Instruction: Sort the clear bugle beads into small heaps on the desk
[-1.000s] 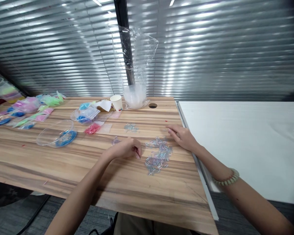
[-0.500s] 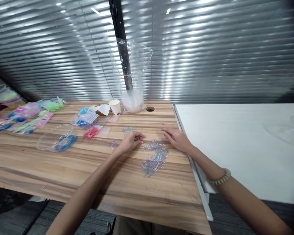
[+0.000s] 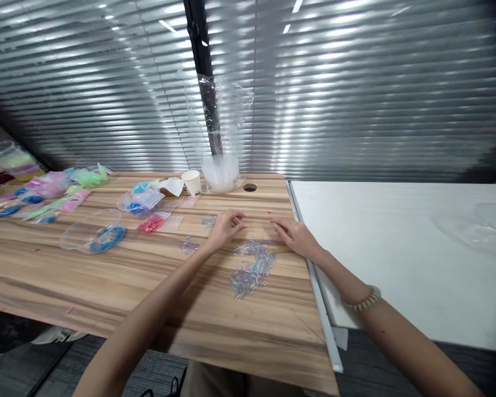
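A loose pile of clear tube beads lies on the wooden table. My left hand hovers just beyond the pile with its fingers curled in a loose pinch; what it holds, if anything, is too small to see. A small heap of beads lies right beside it, and another sits a little nearer. My right hand rests flat on the table to the right of the pile, fingers stretched out. A bead bracelet is on that wrist.
A clear bowl with blue beads stands at the left. Bags of coloured beads and a red packet lie behind it, with more bags far left. A paper cup, plastic bag of cups and white table adjoin.
My left hand has moved from the near left of the pile forward and away, toward the small heap of beads. My right hand has stayed by the pile's right side.
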Action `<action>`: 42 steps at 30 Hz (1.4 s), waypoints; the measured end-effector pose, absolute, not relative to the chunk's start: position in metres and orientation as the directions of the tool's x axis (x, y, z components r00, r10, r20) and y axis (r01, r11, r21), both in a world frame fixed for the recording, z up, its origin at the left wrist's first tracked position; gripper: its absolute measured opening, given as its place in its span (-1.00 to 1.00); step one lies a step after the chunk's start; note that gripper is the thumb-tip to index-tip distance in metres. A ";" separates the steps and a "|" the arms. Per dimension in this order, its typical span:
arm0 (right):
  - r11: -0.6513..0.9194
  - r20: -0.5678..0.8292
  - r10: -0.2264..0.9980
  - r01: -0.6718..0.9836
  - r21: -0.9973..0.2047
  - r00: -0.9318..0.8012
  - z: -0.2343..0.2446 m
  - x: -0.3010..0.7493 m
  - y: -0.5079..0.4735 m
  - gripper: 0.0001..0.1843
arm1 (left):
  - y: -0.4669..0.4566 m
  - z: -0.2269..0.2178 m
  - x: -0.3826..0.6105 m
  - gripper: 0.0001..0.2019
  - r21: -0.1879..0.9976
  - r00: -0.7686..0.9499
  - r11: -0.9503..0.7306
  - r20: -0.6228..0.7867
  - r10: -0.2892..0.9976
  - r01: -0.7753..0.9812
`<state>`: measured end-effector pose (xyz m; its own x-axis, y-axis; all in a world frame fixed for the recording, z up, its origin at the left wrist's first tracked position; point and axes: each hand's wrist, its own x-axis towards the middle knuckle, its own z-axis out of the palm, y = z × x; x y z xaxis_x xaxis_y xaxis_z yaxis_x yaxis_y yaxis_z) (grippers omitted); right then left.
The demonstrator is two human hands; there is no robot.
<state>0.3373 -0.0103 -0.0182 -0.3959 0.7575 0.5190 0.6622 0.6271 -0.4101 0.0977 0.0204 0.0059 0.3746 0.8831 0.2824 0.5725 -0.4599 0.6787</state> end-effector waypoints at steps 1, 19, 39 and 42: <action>0.630 0.523 0.755 0.661 -0.408 -0.397 -0.018 0.338 -0.010 -0.68 | 0.013 0.008 0.092 -0.83 0.674 0.381 -0.465 0.283 0.880 0.574; 0.608 0.531 0.766 0.676 -0.415 -0.362 -0.021 0.337 -0.009 -0.69 | -0.027 0.004 0.058 -0.90 0.719 0.454 -0.351 0.056 0.889 0.600; 0.612 0.527 0.762 0.684 -0.396 -0.377 -0.019 0.336 -0.011 -0.70 | -0.029 0.011 0.049 -0.96 0.687 0.519 -0.364 -0.021 0.855 0.629; 0.608 0.522 0.765 0.691 -0.391 -0.378 -0.019 0.336 -0.011 -0.70 | -0.025 0.021 0.037 -0.93 0.657 0.527 -0.336 -0.110 0.843 0.675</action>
